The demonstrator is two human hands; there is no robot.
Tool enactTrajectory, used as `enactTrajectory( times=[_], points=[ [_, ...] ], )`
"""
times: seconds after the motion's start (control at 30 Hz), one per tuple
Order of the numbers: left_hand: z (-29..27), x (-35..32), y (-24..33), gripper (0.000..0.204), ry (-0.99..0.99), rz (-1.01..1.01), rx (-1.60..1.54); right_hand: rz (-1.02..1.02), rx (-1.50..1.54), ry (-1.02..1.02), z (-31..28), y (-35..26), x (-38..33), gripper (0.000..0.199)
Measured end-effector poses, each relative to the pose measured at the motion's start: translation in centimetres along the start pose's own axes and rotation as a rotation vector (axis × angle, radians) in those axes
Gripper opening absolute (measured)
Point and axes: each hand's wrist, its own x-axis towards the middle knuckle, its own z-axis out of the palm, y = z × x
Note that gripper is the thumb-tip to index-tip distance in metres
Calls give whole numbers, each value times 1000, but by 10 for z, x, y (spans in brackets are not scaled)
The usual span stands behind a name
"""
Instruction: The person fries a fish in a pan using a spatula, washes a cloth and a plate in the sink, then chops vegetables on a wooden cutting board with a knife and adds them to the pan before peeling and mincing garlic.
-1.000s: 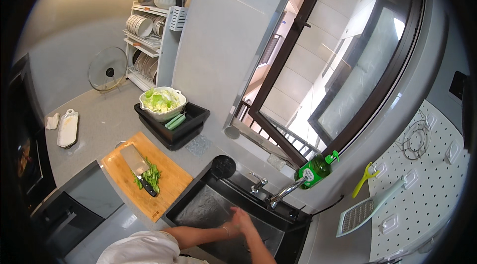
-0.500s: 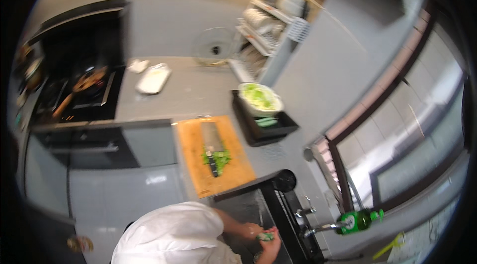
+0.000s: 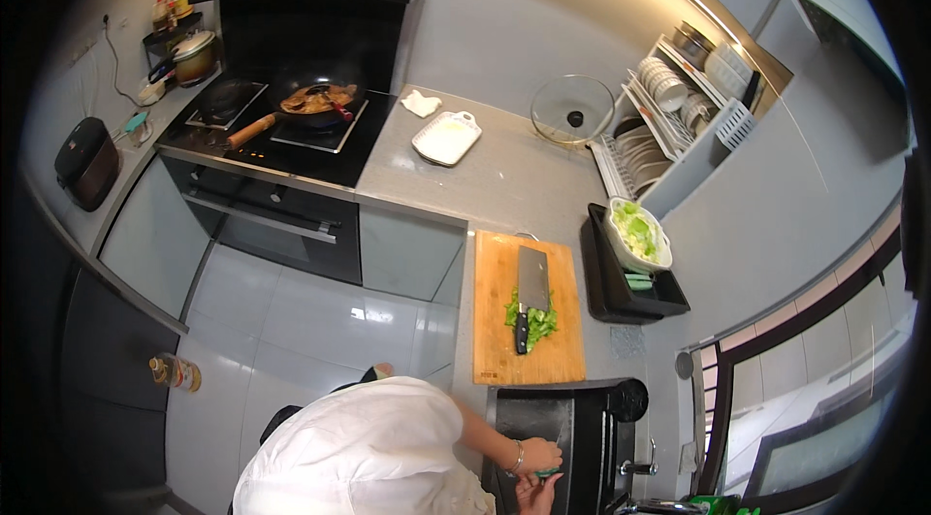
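My two hands meet over the black sink, which I'll take as my landmark. My left hand is closed around a small green vegetable piece, and my right hand sits just under it, touching the same piece from below; whether its fingers are curled shut I cannot tell at this size. I judge I hold the piece low inside the basin so that any water or dirt falls into the sink and not on the counter.

The piece shows only as a short pale-green sliver between my palms, mostly hidden.

Just beyond the sink lies the wooden cutting board, with the cleaver laid flat on it over some chopped greens, blade parked out of my way. To the right of the board, a black tray carries a white bowl of leaves. Far past the board, a wok sits on the stove.
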Motion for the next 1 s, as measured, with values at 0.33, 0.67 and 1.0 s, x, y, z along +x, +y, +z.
enactTrajectory(
  times=[0.33,0.67,1.0],
  points=[
    [-112,-74,-38,39,175,-475,-993,-326,93,-273,120,-61,-60,62],
    [-244,-233,-151,29,759,-497,-938,-476,-582,-473,365,-2,-52,50],
    [-332,-391,-194,46,984,-508,-1191,-173,-340,-841,526,34,-42,20]
  ],
)
